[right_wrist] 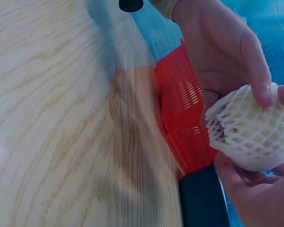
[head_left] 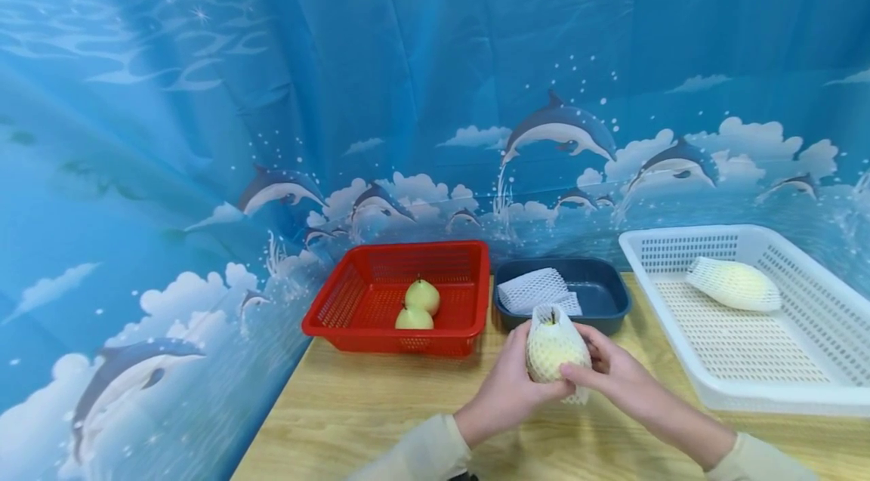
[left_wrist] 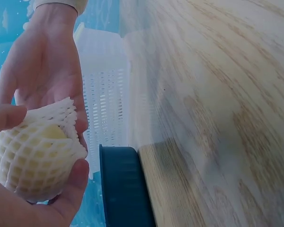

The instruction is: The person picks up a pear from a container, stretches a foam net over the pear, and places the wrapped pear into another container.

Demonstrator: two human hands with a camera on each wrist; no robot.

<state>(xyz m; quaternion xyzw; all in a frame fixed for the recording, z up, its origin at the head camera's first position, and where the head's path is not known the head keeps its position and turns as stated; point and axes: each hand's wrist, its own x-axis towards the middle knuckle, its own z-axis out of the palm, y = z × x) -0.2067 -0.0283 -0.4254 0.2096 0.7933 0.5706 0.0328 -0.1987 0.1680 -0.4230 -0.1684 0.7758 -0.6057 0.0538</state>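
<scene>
Above the table, in the middle front of the head view, a pale yellow-green pear [head_left: 559, 353] with a dark stem sits inside a white foam net sleeve. My left hand [head_left: 508, 389] grips its left side, fingers partly hidden behind it. My right hand [head_left: 617, 374] holds the right side, the thumb pressed against the netting. In the left wrist view the foam-netted pear [left_wrist: 35, 161] lies between both hands, and the net's open end stands out past the fruit. The right wrist view shows the net [right_wrist: 255, 130] bunched at one end.
A red basket [head_left: 394, 342] with two bare pears [head_left: 422, 297] stands at the left. Behind my hands is a dark blue tray [head_left: 607, 298] with white foam nets [head_left: 533, 290]. At the right, a white basket [head_left: 768, 393] holds another netted pear [head_left: 735, 285]. A dolphin-print curtain hangs behind.
</scene>
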